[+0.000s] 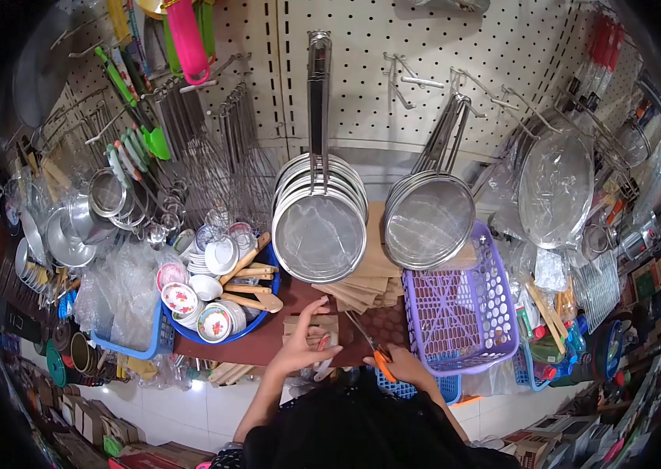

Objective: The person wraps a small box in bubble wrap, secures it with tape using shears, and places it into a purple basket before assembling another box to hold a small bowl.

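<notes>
My right hand point(404, 364) is closed on the orange handles of a pair of scissors point(380, 356), whose blades point up and to the left over the dark red shelf. To the left, my left hand point(307, 344) has its fingers apart and curved, with nothing visibly held between them. Under and beside it lies a small brown cardboard piece point(329, 324). Flat brown cardboard sheets point(365, 285) are stacked just beyond both hands.
Large strainers point(320, 238) and more strainers point(429, 221) hang from the pegboard point(361, 94). A purple basket point(505, 313) stands at the right. A blue basin point(225, 341) of small bowls and wooden utensils sits at the left, beside a blue basket point(162, 336) of plastic-wrapped items.
</notes>
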`<state>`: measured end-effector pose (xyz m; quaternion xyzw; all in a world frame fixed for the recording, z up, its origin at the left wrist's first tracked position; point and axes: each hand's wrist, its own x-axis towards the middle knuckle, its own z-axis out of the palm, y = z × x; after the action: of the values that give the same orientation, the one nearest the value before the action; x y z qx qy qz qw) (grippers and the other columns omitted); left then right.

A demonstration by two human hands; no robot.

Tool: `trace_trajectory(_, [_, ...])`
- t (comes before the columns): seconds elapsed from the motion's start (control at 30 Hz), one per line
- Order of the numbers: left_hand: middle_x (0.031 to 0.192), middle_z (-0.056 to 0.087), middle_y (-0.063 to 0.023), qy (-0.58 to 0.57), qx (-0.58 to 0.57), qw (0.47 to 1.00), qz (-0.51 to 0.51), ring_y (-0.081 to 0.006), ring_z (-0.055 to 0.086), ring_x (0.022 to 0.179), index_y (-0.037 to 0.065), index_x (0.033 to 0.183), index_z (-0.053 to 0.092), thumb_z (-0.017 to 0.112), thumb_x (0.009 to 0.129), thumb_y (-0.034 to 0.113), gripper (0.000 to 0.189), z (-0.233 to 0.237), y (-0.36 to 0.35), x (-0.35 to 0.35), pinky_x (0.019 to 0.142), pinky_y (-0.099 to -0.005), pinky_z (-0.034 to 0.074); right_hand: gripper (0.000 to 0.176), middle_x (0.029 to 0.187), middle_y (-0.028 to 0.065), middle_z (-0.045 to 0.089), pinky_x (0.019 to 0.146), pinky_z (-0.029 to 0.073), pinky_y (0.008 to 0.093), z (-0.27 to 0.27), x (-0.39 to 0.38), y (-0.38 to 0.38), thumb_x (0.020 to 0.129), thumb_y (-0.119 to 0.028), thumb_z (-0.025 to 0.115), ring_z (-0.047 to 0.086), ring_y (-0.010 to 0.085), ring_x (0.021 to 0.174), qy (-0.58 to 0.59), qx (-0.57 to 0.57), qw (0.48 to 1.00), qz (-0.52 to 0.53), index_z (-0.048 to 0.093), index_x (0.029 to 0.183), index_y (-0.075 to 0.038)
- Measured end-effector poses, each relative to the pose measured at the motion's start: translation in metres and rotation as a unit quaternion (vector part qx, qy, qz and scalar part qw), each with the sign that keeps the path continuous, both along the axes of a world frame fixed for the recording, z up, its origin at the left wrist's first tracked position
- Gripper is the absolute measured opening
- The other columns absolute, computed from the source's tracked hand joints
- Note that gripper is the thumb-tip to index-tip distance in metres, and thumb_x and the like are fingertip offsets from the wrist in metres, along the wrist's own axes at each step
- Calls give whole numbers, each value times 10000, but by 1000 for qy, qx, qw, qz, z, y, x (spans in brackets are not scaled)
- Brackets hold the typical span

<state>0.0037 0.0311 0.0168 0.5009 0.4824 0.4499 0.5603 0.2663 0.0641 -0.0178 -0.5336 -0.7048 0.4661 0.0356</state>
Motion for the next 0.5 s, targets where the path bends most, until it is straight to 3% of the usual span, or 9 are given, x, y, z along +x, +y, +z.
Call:
trace_trajectory(0.1, [1355,376,-109,2,62,997,37,-195,537,1074,105,1472,269,833,721,88,939,-31,8,35,880,-334,501,671,1032,229,655,837,497,440,-73,13,6,829,-561,631,645,385,982,-78,-78,994,-10,570,1149,25])
trace_trajectory(0.13, [1314,400,-159,143,202,967,60,-270,518,1142,85,1455,292,833,724,132,911,-32,16,47,919,-363,493,646,1072,229,639,862,490,448,-80,9,4,832,-532,629,630,388,1017,-118,-36,992,-38,567,1161,20])
trace_trajectory(0.2, [1340,402,-175,180,222,958,25,-292,496,1172,46,1438,304,833,727,171,895,-49,26,64,960,-372,459,597,1153,228,608,910,478,464,-95,-2,-3,840,-473,624,598,395,1085,-198,47,975,-93,561,1184,10])
trace_trajectory(0.3, [1303,432,-220,286,210,935,-12,-377,486,1187,39,1420,335,824,709,211,880,-56,33,89,980,-428,444,551,1244,242,549,982,443,458,-120,-3,-2,865,-414,599,526,390,1196,-190,108,968,-125,539,1214,8])
trace_trajectory(0.33, [1288,440,-225,325,222,919,-20,-392,486,1181,41,1422,332,824,699,210,890,-67,38,95,980,-438,444,485,1273,242,535,1030,401,457,-126,-4,-1,898,-335,571,478,389,1251,-154,133,969,-142,518,1235,9])
trace_trajectory(0.43, [1283,444,-244,386,208,898,-36,-450,466,1189,71,1450,281,805,687,180,932,-101,48,108,997,-491,419,546,1239,235,563,943,478,437,-167,-3,5,828,-374,655,601,390,1084,-158,201,945,-202,531,1238,-36])
trace_trajectory(0.5, [1302,438,-245,428,169,887,-47,-458,461,1198,84,1468,242,791,699,160,947,-123,53,115,1007,-499,407,529,1267,237,542,972,459,436,-173,-3,6,828,-332,671,566,385,1141,-163,206,944,-202,521,1230,-23])
